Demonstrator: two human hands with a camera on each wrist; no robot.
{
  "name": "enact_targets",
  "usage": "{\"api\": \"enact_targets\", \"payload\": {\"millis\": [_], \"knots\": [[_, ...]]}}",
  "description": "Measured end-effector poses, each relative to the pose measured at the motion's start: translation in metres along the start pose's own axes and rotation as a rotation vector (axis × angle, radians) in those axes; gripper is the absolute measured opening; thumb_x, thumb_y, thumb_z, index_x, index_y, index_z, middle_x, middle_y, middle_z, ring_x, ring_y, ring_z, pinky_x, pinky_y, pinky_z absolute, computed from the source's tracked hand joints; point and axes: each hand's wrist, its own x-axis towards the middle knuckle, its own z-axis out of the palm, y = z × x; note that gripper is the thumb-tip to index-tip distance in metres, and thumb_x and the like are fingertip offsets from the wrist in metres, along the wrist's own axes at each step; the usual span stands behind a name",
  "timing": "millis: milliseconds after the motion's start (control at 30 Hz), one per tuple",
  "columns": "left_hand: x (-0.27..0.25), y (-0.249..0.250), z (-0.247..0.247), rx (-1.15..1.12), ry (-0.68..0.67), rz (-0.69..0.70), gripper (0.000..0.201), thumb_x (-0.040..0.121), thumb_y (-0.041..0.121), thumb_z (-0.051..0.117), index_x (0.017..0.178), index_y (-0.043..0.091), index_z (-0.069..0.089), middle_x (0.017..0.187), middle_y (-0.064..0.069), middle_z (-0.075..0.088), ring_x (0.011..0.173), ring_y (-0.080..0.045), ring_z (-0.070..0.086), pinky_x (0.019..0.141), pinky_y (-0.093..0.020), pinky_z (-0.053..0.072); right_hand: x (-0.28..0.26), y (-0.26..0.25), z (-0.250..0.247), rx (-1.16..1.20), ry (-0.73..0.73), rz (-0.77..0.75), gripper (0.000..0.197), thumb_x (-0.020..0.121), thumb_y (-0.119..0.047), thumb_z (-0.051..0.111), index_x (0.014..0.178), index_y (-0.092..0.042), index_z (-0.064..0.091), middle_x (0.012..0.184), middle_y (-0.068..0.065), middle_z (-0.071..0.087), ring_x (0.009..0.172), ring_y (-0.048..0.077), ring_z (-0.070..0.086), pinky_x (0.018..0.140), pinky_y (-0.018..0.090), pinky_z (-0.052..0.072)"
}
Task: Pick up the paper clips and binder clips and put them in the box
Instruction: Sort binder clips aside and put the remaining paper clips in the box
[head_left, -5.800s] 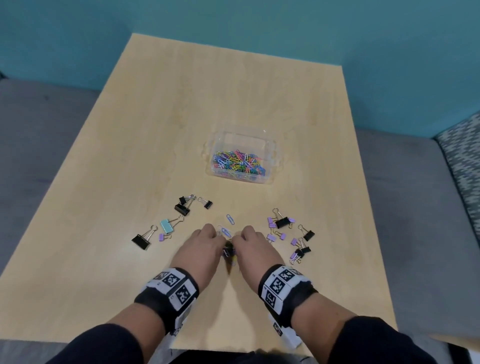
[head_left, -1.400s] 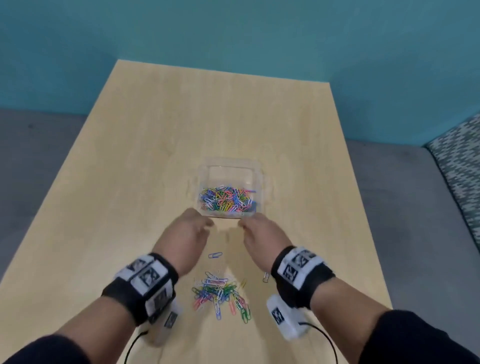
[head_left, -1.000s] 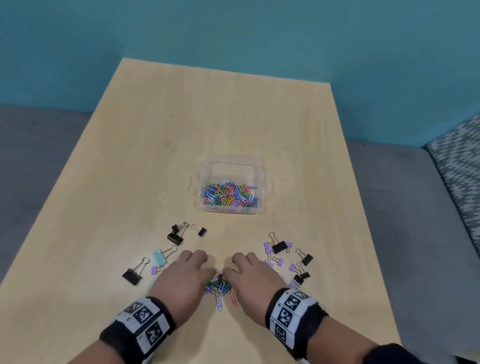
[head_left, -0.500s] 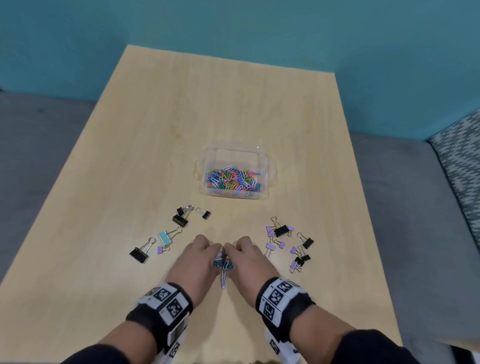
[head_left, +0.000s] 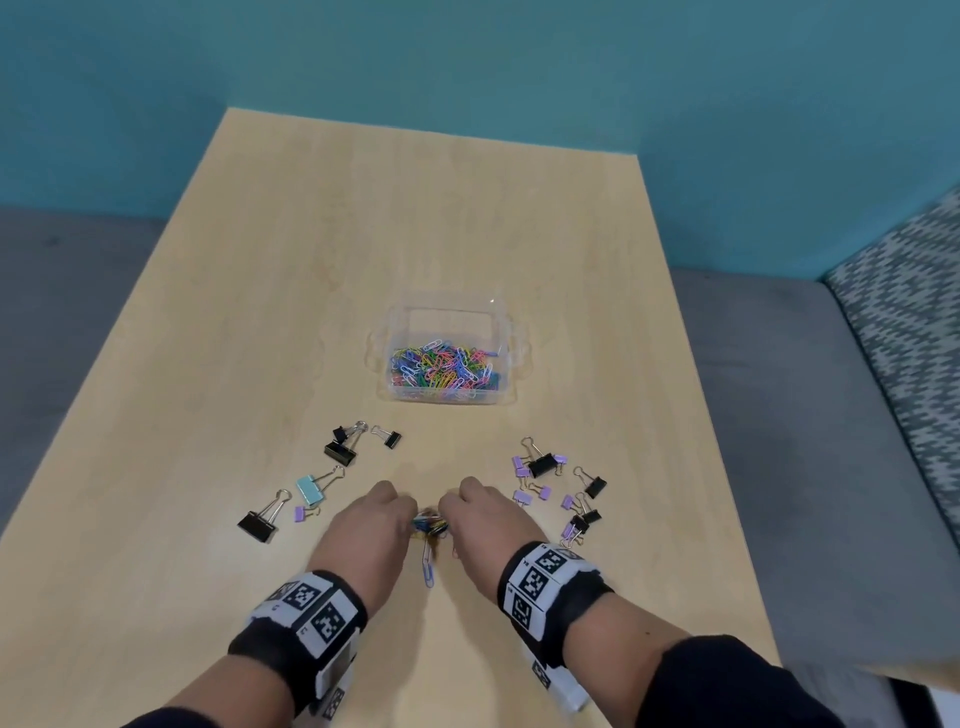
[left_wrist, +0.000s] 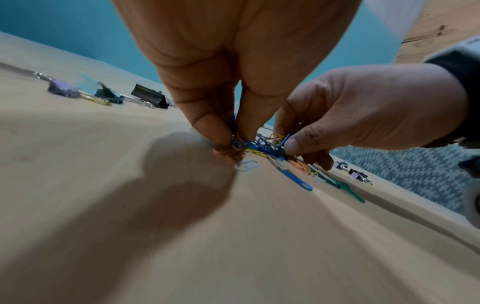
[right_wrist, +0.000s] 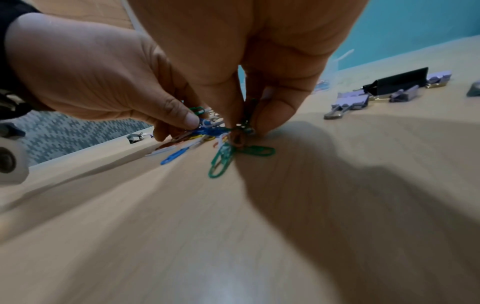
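A clear plastic box (head_left: 506, 332) with several coloured paper clips inside stands mid-table. Near the front edge a small bunch of coloured paper clips (head_left: 430, 524) lies between my two hands. My left hand (head_left: 370, 530) pinches the bunch from the left, thumb against fingertips (left_wrist: 235, 133). From the right, my right hand (head_left: 480, 525) pinches the same bunch (right_wrist: 221, 131). A blue clip (head_left: 427, 569) trails toward me on the table. Binder clips lie in two groups: black, teal and purple ones at the left (head_left: 340, 452), black and purple ones at the right (head_left: 543, 465).
The wooden table (head_left: 415, 218) is bare behind the box and ends at a teal wall. Its right edge runs close to the right binder clips. A patterned cushion (head_left: 904, 322) lies on the grey floor to the right.
My hands have drawn the spread-out paper clips into a tight bunch and closed their fingertips on it. The binder clips and the box have not moved.
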Motion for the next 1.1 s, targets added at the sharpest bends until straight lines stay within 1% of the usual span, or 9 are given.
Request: {"api": "enact_targets", "payload": {"millis": [167, 267, 333, 567, 633, 767, 867, 967, 1100], "knots": [[-0.003, 0.004, -0.007, -0.083, 0.016, -0.072, 0.010, 0.087, 0.017, 0.056, 0.078, 0.014, 0.058, 0.079, 0.002, 0.045, 0.065, -0.023, 0.052, 0.057, -0.033, 0.042, -0.003, 0.001, -0.009, 0.041, -0.029, 0.017, 0.026, 0.077, 0.008, 0.050, 0.096, -0.010, 0.048, 0.098, 0.010, 0.043, 0.074, 0.024, 0.036, 0.060, 0.036, 0.031], [-0.005, 0.004, -0.018, -0.152, -0.001, -0.070, 0.010, 0.087, 0.021, 0.057, 0.079, 0.019, 0.063, 0.079, 0.004, 0.047, 0.069, -0.020, 0.053, 0.059, -0.031, 0.039, -0.003, 0.004, -0.012, 0.131, -0.014, 0.044, 0.006, 0.091, -0.007, 0.048, 0.095, -0.011, 0.050, 0.091, 0.004, 0.040, 0.074, 0.028, 0.045, 0.062, 0.037, 0.039], [-0.007, 0.003, -0.030, -0.218, -0.011, -0.067, 0.012, 0.085, 0.020, 0.060, 0.074, 0.022, 0.063, 0.077, 0.005, 0.050, 0.070, -0.017, 0.053, 0.062, -0.030, 0.040, -0.003, 0.008, -0.018, 0.212, -0.018, 0.064, 0.008, 0.094, -0.015, 0.046, 0.096, -0.013, 0.054, 0.093, 0.003, 0.048, 0.079, 0.027, 0.050, 0.068, 0.036, 0.043], [0.034, 0.006, -0.085, -0.589, 0.011, -0.146, 0.017, 0.081, 0.007, 0.065, 0.069, 0.019, 0.064, 0.051, 0.006, 0.062, 0.043, -0.010, 0.057, 0.048, -0.021, 0.045, 0.029, 0.028, -0.077, 0.354, 0.047, 0.129, 0.006, 0.088, -0.017, 0.056, 0.082, -0.018, 0.058, 0.081, 0.000, 0.061, 0.073, 0.021, 0.057, 0.063, 0.028, 0.045], [0.060, 0.010, -0.104, -0.560, 0.106, -0.129, 0.013, 0.081, 0.009, 0.065, 0.071, 0.018, 0.065, 0.058, 0.003, 0.065, 0.049, -0.015, 0.062, 0.048, -0.020, 0.044, 0.048, 0.037, -0.101, 0.252, 0.123, 0.152, 0.009, 0.088, -0.015, 0.050, 0.080, -0.017, 0.054, 0.080, 0.002, 0.062, 0.073, 0.025, 0.058, 0.063, 0.031, 0.046], [0.108, 0.019, -0.126, -0.498, 0.214, -0.101, 0.006, 0.079, 0.016, 0.066, 0.075, 0.019, 0.067, 0.065, 0.000, 0.064, 0.066, -0.024, 0.066, 0.067, -0.031, 0.052, 0.084, 0.045, -0.132, 0.117, 0.198, 0.249, 0.009, 0.087, -0.011, 0.045, 0.084, -0.016, 0.051, 0.085, 0.008, 0.062, 0.077, 0.029, 0.057, 0.065, 0.033, 0.046], [0.125, 0.022, -0.124, -0.460, 0.217, -0.084, 0.012, 0.080, 0.021, 0.066, 0.091, 0.021, 0.069, 0.087, 0.002, 0.067, 0.079, -0.023, 0.065, 0.079, -0.034, 0.051, 0.099, 0.041, -0.134, 0.179, 0.222, 0.272, 0.017, 0.088, -0.017, 0.050, 0.104, -0.016, 0.059, 0.105, 0.008, 0.061, 0.088, 0.029, 0.057, 0.071, 0.032, 0.046], [0.115, 0.014, -0.117, -0.453, 0.259, -0.107, 0.029, 0.082, 0.023, 0.066, 0.111, 0.023, 0.066, 0.110, 0.000, 0.062, 0.089, -0.021, 0.063, 0.087, -0.035, 0.048, 0.086, 0.041, -0.124, 0.218, 0.243, 0.262, 0.030, 0.092, -0.021, 0.050, 0.120, -0.015, 0.055, 0.115, 0.011, 0.055, 0.097, 0.030, 0.058, 0.082, 0.036, 0.048], [0.056, -0.007, -0.086, -0.309, 0.240, -0.044, 0.028, 0.082, 0.020, 0.063, 0.110, 0.018, 0.066, 0.105, -0.005, 0.060, 0.090, -0.023, 0.061, 0.082, -0.032, 0.047, 0.028, 0.035, -0.084, 0.097, 0.167, 0.092, 0.027, 0.092, -0.017, 0.046, 0.117, -0.010, 0.054, 0.112, 0.011, 0.052, 0.098, 0.032, 0.054, 0.081, 0.041, 0.047]]}}
